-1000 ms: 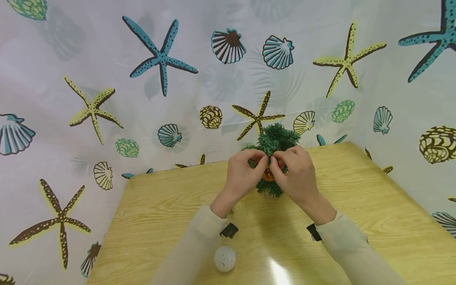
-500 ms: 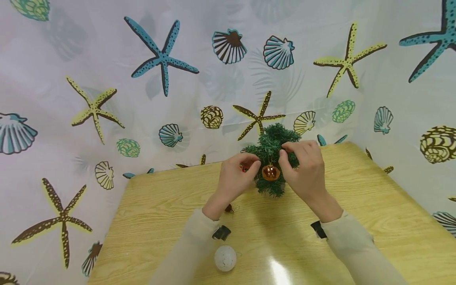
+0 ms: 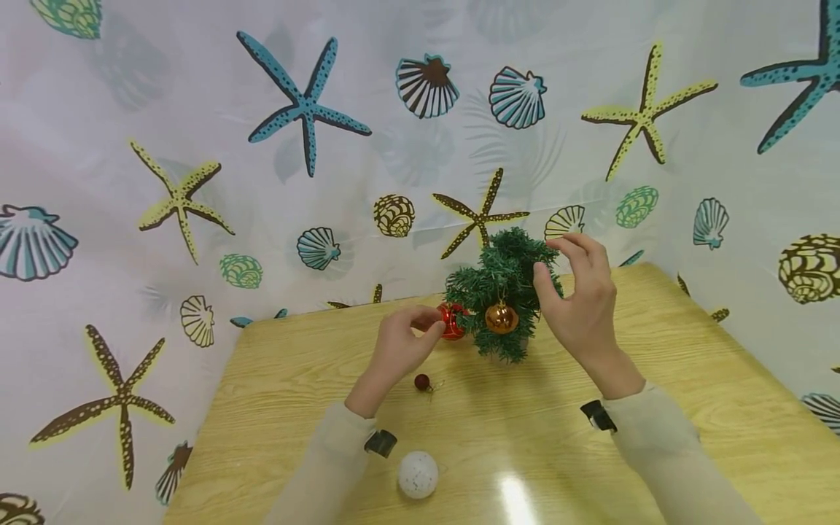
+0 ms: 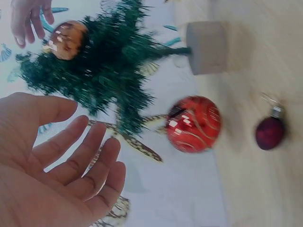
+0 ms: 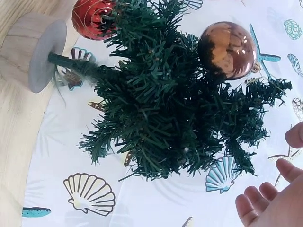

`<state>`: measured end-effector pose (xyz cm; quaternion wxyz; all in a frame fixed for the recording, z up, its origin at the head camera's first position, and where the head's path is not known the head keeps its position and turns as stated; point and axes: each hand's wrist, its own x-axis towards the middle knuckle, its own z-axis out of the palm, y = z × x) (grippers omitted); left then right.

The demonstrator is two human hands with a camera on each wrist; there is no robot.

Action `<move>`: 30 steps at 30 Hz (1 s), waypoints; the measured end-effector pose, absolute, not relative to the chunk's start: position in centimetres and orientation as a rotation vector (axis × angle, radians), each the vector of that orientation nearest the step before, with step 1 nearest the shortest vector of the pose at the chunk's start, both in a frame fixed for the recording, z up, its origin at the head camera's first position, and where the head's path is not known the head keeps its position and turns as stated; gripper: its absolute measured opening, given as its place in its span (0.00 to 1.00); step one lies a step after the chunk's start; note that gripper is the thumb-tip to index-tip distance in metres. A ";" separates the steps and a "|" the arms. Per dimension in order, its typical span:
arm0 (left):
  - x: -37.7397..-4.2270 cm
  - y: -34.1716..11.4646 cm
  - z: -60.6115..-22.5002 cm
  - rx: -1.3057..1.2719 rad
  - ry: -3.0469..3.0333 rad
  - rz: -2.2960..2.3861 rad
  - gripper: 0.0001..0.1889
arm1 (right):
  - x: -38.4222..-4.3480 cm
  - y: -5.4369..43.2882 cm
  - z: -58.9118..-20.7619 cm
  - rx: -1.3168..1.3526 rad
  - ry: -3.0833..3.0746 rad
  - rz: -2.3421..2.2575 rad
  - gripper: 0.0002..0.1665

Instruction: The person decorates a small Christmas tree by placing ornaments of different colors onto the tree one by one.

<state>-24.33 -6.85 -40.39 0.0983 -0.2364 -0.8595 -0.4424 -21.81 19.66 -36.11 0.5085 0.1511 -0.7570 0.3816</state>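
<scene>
A small artificial Christmas tree (image 3: 505, 270) on a round wooden base (image 4: 207, 48) stands at the back of the table. A shiny copper-orange bauble (image 3: 502, 318) hangs on its front. My left hand (image 3: 405, 343) is left of the tree, fingers loosely curved with nothing in them. Near its fingertips is a red bauble with gold lines (image 3: 453, 321); the left wrist view shows a gap between them. My right hand (image 3: 584, 299) hovers by the tree's right side, thumb and fingers apart, holding nothing.
A dark red mini bauble (image 3: 422, 382) lies on the wooden table (image 3: 302, 379), in front of the tree. Closer to me sits a white speckled ball ornament (image 3: 418, 475), beside my left sleeve. A shell-and-starfish patterned cloth (image 3: 367, 160) hangs behind the table.
My hands have parted from the front of the tree, the left moving left and down, the right moving right. The copper-orange bauble, earlier largely covered by the fingers, now hangs in plain view.
</scene>
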 end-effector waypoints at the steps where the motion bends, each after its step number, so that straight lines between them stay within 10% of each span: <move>1: -24.3 -7.2 -40.7 -0.699 -2.561 -1.305 0.10 | -21.9 19.8 -36.1 0.357 -1.838 0.931 0.18; 30: -25.4 -11.1 -47.8 -0.732 -3.000 -1.209 0.17 | -23.0 22.3 -37.5 0.327 -2.218 1.137 0.29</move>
